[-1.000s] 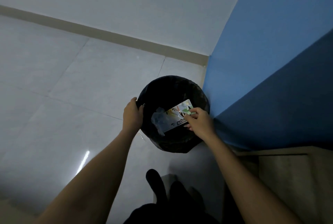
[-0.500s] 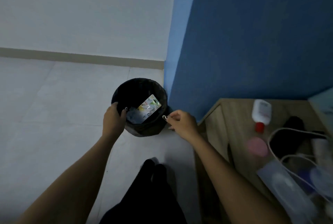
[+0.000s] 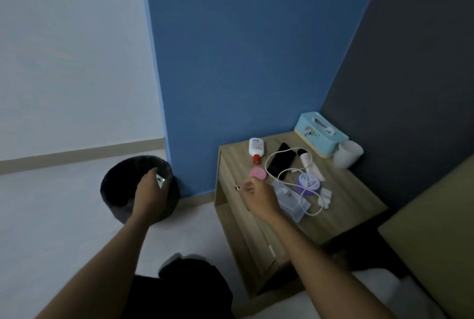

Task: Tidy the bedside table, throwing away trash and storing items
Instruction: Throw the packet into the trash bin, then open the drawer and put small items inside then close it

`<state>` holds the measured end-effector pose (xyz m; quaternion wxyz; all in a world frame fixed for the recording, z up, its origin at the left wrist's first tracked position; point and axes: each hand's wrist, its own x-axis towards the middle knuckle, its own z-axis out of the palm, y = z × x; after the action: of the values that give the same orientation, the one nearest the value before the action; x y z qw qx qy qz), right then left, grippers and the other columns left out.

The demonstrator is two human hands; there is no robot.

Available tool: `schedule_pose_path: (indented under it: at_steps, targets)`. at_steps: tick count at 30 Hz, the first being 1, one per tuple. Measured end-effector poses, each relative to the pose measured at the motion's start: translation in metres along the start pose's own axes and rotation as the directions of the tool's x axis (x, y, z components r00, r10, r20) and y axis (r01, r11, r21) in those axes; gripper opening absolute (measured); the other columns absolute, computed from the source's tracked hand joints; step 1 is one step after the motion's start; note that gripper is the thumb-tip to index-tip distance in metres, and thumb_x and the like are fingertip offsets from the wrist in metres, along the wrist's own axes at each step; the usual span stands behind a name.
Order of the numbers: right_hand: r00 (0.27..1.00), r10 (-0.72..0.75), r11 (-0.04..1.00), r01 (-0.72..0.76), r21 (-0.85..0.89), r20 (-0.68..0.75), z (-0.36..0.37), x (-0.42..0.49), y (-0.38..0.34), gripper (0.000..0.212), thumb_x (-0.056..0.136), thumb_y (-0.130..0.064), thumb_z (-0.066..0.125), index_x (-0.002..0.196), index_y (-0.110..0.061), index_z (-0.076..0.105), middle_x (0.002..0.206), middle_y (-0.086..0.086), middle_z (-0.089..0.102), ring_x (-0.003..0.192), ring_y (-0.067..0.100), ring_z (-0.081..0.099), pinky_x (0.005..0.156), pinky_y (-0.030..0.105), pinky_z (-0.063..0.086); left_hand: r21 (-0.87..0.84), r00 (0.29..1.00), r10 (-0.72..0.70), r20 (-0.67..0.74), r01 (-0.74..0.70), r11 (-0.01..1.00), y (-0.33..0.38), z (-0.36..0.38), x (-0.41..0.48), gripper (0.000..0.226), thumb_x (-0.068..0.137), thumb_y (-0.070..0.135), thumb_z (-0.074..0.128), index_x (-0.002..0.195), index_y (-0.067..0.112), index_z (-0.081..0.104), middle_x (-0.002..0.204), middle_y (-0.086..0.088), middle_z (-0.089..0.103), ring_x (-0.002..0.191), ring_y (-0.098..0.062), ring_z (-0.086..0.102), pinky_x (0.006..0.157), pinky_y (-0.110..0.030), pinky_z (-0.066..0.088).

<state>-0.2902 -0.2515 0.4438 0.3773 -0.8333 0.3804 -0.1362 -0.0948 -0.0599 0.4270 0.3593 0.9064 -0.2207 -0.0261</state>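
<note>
The wooden bedside table (image 3: 351, 191) stands in the blue corner. On it lie a white bottle with a red cap (image 3: 256, 148), a pink round disc (image 3: 258, 174), a black phone (image 3: 281, 163), a looped white cable (image 3: 306, 209), a purple tin (image 3: 309, 183), a clear plastic packet (image 3: 291, 202) and small white scraps (image 3: 325, 195). My right hand (image 3: 259, 198) hovers over the table's left edge, fingers pinched on a small shiny thing (image 3: 237, 187). My left hand (image 3: 150, 191) grips the rim of the black trash bin (image 3: 115, 190) on the floor; a colourful wrapper (image 3: 160, 180) shows inside.
A teal tissue box (image 3: 320, 136) and a white cup (image 3: 347, 155) stand at the table's back right. A white tube with a black cap (image 3: 306, 162) lies beside the phone. A bed edge (image 3: 436, 218) borders the table on the right. Pale tiled floor (image 3: 51, 216) spreads left.
My right hand let go of the wrapper, which stays in the bin, and moved right over the table's edge. My view swung right, bringing the whole table in.
</note>
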Motion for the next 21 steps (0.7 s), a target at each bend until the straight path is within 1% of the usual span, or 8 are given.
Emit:
schedule_pose_path:
  at_steps: [2,6,9,13,16,18,19,21]
  targets:
    - [0.998,0.009,1.000,-0.011,-0.020,-0.055,-0.014,-0.007,0.021,0.017,0.088,-0.025,0.061,0.098,-0.013,0.066,0.098,0.005,0.072,0.093,0.021,0.066,0.080,0.032,0.052,-0.026,0.999,0.039,0.027,-0.038,0.999,0.024,0.010,-0.003,0.033,0.091,0.021,0.057,0.113,-0.004,0.056,0.108,-0.026,0.063,0.101,-0.041,0.058,0.084,-0.045,0.045]
    - [0.992,0.039,0.999,-0.037,0.018,-0.117,-0.014,-0.023,0.062,0.016,0.091,-0.018,0.059,0.103,-0.012,0.068,0.101,0.003,0.072,0.099,0.015,0.065,0.077,0.019,0.043,-0.023,0.981,0.039,0.191,-0.036,0.999,0.053,0.049,-0.011,0.048,0.092,0.024,0.057,0.131,-0.003,0.047,0.125,-0.026,0.057,0.117,-0.040,0.052,0.095,-0.044,0.042]
    - [0.991,0.003,1.000,-0.007,-0.026,-0.135,0.001,-0.024,0.084,0.020,0.093,-0.017,0.055,0.106,-0.013,0.069,0.107,0.001,0.071,0.104,0.014,0.063,0.088,0.025,0.048,-0.021,0.961,0.047,0.272,-0.043,0.999,0.063,0.078,-0.018,0.053,0.094,0.027,0.054,0.138,0.002,0.041,0.137,-0.020,0.051,0.125,-0.035,0.048,0.103,-0.042,0.041]
    - [0.989,-0.062,0.994,0.048,-0.100,-0.136,0.016,-0.014,0.106,0.030,0.096,-0.017,0.049,0.122,-0.010,0.064,0.126,0.003,0.064,0.119,0.014,0.055,0.102,0.027,0.043,-0.005,0.930,0.009,0.369,-0.008,1.000,0.076,0.106,-0.025,0.057,0.097,0.026,0.050,0.146,0.008,0.029,0.149,-0.014,0.038,0.136,-0.028,0.037,0.110,-0.040,0.034]
    - [0.974,-0.152,0.975,0.120,-0.185,-0.168,0.026,-0.005,0.123,0.038,0.095,-0.019,0.045,0.129,-0.010,0.059,0.134,0.005,0.058,0.127,0.018,0.051,0.107,0.032,0.041,0.008,0.913,-0.001,0.408,-0.002,1.000,0.080,0.123,-0.023,0.052,0.097,0.025,0.048,0.144,0.010,0.031,0.147,-0.013,0.041,0.134,-0.028,0.040,0.106,-0.038,0.037]
    - [0.957,-0.221,0.940,0.157,-0.304,-0.189,0.030,-0.002,0.133,0.040,0.092,-0.019,0.046,0.127,-0.010,0.061,0.133,0.006,0.059,0.125,0.022,0.054,0.103,0.039,0.046,0.012,0.911,0.012,0.412,-0.018,1.000,0.081,0.131,-0.021,0.046,0.097,0.024,0.047,0.140,0.009,0.037,0.142,-0.014,0.046,0.129,-0.029,0.045,0.102,-0.038,0.040]
    - [0.951,-0.245,0.917,0.164,-0.363,-0.190,0.031,-0.001,0.136,0.040,0.091,-0.020,0.045,0.125,-0.010,0.062,0.131,0.007,0.061,0.123,0.023,0.056,0.102,0.039,0.046,0.015,0.911,0.017,0.413,-0.025,1.000,0.081,0.136,-0.019,0.044,0.098,0.023,0.047,0.138,0.008,0.040,0.140,-0.015,0.048,0.127,-0.029,0.047,0.100,-0.038,0.041]
    - [0.946,-0.276,0.879,0.176,-0.444,-0.172,0.030,0.000,0.138,0.044,0.090,-0.022,0.040,0.125,-0.009,0.062,0.132,0.008,0.061,0.123,0.024,0.056,0.105,0.035,0.039,0.021,0.912,0.018,0.411,-0.030,0.999,0.081,0.147,-0.016,0.042,0.098,0.024,0.047,0.137,0.007,0.041,0.138,-0.016,0.050,0.125,-0.030,0.048,0.098,-0.038,0.042]
